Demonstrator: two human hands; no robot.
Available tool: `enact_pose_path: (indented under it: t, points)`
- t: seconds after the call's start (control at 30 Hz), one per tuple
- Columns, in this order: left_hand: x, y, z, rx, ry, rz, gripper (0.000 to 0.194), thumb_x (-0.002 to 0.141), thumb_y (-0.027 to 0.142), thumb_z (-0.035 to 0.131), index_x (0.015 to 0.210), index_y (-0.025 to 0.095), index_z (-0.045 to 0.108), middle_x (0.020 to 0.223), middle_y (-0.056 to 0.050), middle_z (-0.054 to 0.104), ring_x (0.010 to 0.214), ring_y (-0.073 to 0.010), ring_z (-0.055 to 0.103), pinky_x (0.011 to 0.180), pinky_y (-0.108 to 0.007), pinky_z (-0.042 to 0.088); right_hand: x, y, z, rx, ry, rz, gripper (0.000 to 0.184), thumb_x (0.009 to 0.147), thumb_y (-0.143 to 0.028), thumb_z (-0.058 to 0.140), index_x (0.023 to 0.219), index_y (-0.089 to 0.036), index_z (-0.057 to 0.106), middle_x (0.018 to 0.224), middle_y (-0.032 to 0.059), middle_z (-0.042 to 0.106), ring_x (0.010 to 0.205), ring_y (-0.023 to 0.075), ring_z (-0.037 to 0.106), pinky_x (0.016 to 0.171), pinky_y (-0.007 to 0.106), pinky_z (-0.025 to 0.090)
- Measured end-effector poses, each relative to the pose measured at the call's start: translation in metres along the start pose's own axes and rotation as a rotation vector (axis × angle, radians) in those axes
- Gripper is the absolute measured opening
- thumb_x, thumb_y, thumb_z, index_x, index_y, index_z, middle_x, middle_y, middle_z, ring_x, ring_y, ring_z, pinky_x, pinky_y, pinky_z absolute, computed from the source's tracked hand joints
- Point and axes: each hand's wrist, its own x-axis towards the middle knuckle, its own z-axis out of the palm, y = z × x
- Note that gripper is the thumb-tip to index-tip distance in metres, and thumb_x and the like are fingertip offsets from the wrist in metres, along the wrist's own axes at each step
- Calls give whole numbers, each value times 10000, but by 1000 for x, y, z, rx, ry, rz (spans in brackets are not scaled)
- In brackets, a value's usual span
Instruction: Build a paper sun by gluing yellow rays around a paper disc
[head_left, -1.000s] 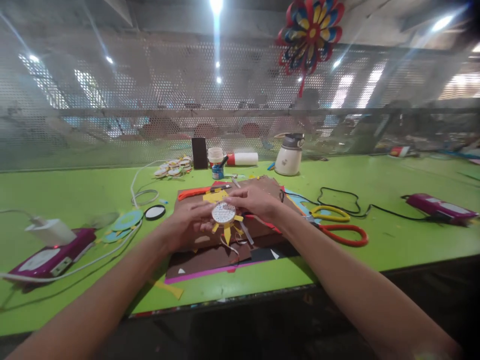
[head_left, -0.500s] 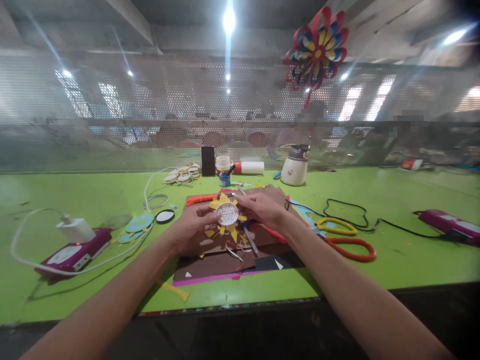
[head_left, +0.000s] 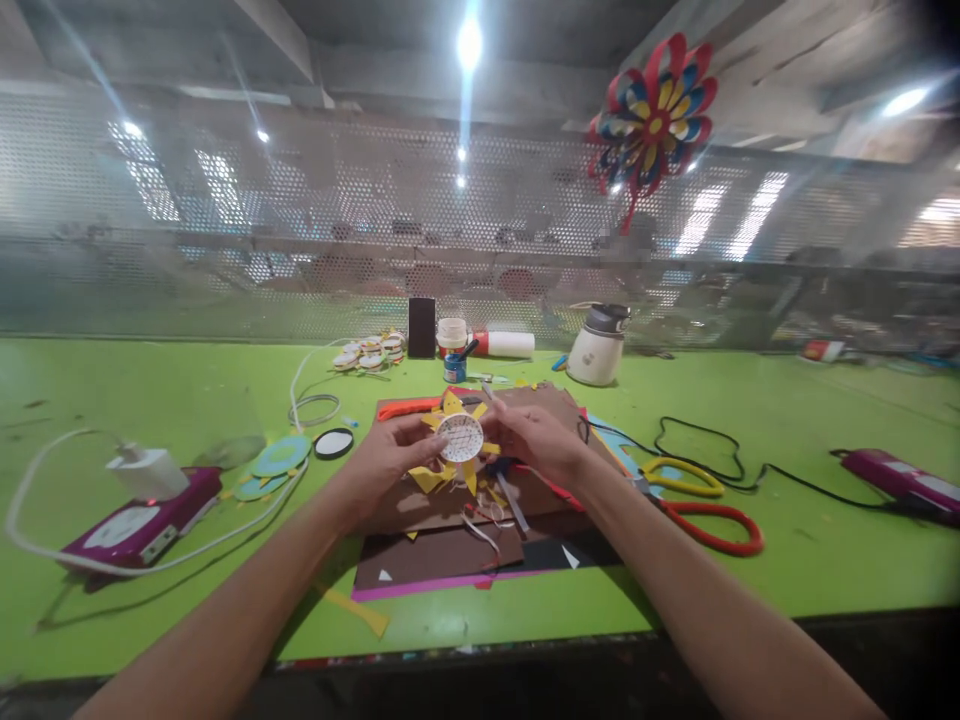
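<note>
My left hand (head_left: 386,455) is closed on a paper flower (head_left: 460,440), a white speckled disc ringed with pointed yellow petals. Its thumb rests on the disc's left edge. At the flower's right side is my right hand (head_left: 540,440), fingers pressed together close to the petals. A pale thin tip shows above those fingertips; what they pinch is unclear. Beneath both hands lies a brown cardboard sheet (head_left: 442,515) with yellow scraps, thin wires (head_left: 484,535) and a grey strip (head_left: 513,500) on it. An orange-handled cutter (head_left: 411,408) lies behind the flower.
Scissors (head_left: 705,510) with yellow and red handles lie right, near a black cable. Purple power strips (head_left: 142,520) stand at both sides. Behind are a phone (head_left: 421,328), a blue jar (head_left: 454,368), a bottle (head_left: 596,350) and several small discs (head_left: 367,352). A lid (head_left: 333,443) lies left.
The view has shifted, so the scene sits slightly lower and farther right. My right fingertips have drawn a little away from the disc; my left hand keeps its hold on the flower.
</note>
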Motion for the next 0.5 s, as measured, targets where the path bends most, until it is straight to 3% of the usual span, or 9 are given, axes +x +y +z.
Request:
enact_pose_path:
  t: [0.17, 0.33, 0.5]
  points:
    - [-1, 0, 0, 27, 3, 13, 320, 708, 366, 738, 942, 151, 704, 856, -77, 706, 707, -179, 612, 694, -314, 481, 1, -3, -5, 16, 67, 20, 484, 752, -617, 627, 781, -141, 708, 730, 54, 645, 675, 125, 572, 654, 268, 478]
    - [-1, 1, -3, 77, -9, 40, 318, 728, 372, 721, 965, 160, 701, 817, -60, 697, 703, -179, 605, 686, -299, 464, -6, -8, 0, -22, -44, 23, 418, 712, -541, 711, 796, -131, 714, 850, 73, 657, 809, 164, 594, 667, 276, 492]
    - [-1, 2, -1, 114, -16, 41, 310, 707, 400, 733, 904, 163, 709, 767, -59, 708, 708, -196, 620, 675, -304, 466, -9, -6, 3, -65, -93, 12, 327, 719, -426, 750, 853, -131, 713, 844, 54, 661, 757, 137, 602, 699, 280, 493]
